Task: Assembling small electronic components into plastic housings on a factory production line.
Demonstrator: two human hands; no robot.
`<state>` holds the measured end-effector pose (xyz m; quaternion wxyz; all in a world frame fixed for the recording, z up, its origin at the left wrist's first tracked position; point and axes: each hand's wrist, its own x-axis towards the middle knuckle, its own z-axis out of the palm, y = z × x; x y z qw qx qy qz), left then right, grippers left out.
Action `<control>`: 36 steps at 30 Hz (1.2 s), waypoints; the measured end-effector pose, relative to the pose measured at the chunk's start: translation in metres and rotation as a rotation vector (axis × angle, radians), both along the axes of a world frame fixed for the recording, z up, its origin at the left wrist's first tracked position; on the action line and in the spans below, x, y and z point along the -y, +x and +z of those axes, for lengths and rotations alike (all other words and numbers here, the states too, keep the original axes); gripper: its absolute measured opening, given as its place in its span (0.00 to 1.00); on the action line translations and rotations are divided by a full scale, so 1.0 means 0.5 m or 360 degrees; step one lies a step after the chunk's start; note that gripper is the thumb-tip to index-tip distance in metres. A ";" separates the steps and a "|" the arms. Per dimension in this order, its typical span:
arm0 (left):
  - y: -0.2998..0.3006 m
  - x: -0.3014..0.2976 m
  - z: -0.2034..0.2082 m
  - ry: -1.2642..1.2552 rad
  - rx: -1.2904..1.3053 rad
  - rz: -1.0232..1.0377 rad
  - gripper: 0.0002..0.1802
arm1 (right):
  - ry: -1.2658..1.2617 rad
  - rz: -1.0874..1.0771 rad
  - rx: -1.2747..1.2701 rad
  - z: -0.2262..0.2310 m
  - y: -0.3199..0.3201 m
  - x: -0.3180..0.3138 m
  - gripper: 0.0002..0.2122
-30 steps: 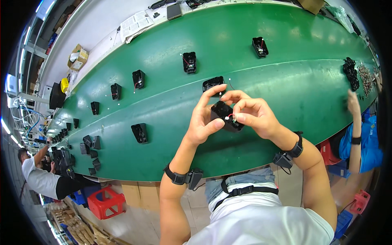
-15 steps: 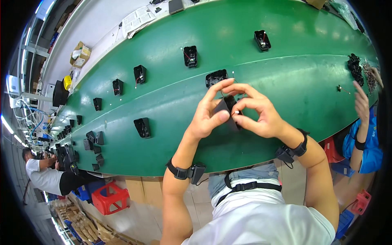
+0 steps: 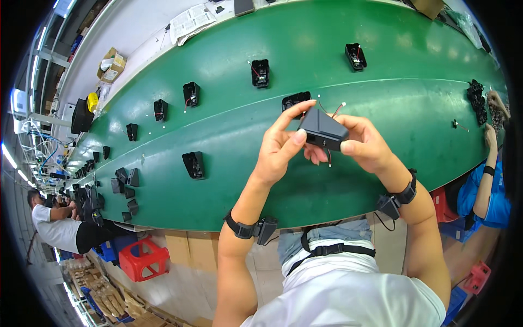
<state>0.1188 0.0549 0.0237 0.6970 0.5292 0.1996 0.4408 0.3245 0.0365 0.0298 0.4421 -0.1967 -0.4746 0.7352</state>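
Note:
Between both hands, above the green table (image 3: 256, 201), I hold a black plastic housing (image 3: 323, 126) with tapered sides. My left hand (image 3: 280, 144) grips its left end, thumb on the near face and index finger over the top. My right hand (image 3: 366, 143) pinches the right end, with other fingers curled under it. Thin wires with small white connectors stick out above and below the housing. Just behind it lies an open black shell (image 3: 296, 100), partly covered by my left fingers. To the left, another black shell (image 3: 193, 165) rests on the table.
Along the far side stand several open black shells with red wires, one (image 3: 260, 73) near the middle. A cluster of black housings (image 3: 124, 182) lies left. At the right edge, a person's hand (image 3: 491, 136) is by a black cable pile (image 3: 476, 102) and a small wired part (image 3: 456, 125).
The housing has been turned in my hands, so a broad smooth face now shows. My right hand has shifted to its right end. The co-worker's hand has moved back toward the piles.

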 end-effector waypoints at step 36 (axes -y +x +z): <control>0.012 -0.023 -0.015 0.0048 -0.0345 0.0431 0.18 | 0.0309 -0.0352 0.0431 0.005 0.052 -0.036 0.17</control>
